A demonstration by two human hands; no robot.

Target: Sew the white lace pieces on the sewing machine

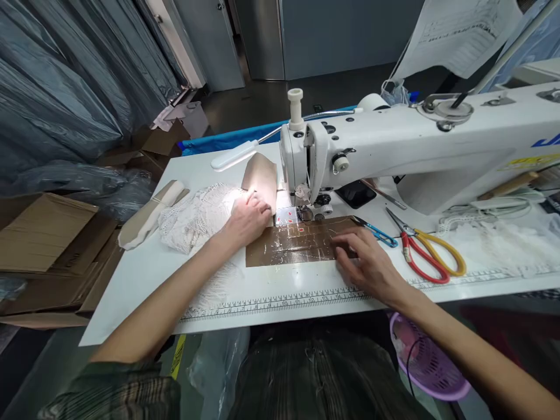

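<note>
Head view looks down on a white worktop (pixel 144 274) with a printed ruler strip along its front edge. The left hand (pixel 247 219) lies just left of the needle area of the white industrial sewing machine (pixel 394 146), fingers curled loosely and pressing down on a beige piece of fabric (pixel 262 175) whose far edge stands up against the machine head. Under and left of that hand spreads a heap of white lace fabric (pixel 192 221); some of it trails towards the ruler strip. The right hand (pixel 365 259) is open and flat, palm down, fingers spread on the right end of a shiny brown plate (pixel 289 245) set into the worktop in front of the needle; it grips nothing. Just right of it lie small blue-handled thread snips (pixel 380 234) and, beyond them, scissors with one red and one yellow handle (pixel 426 251). A rolled beige cloth strip (pixel 146 216) rests left of the lace. A lilac plastic basket (pixel 431 367) sits below the worktop's edge.
</note>
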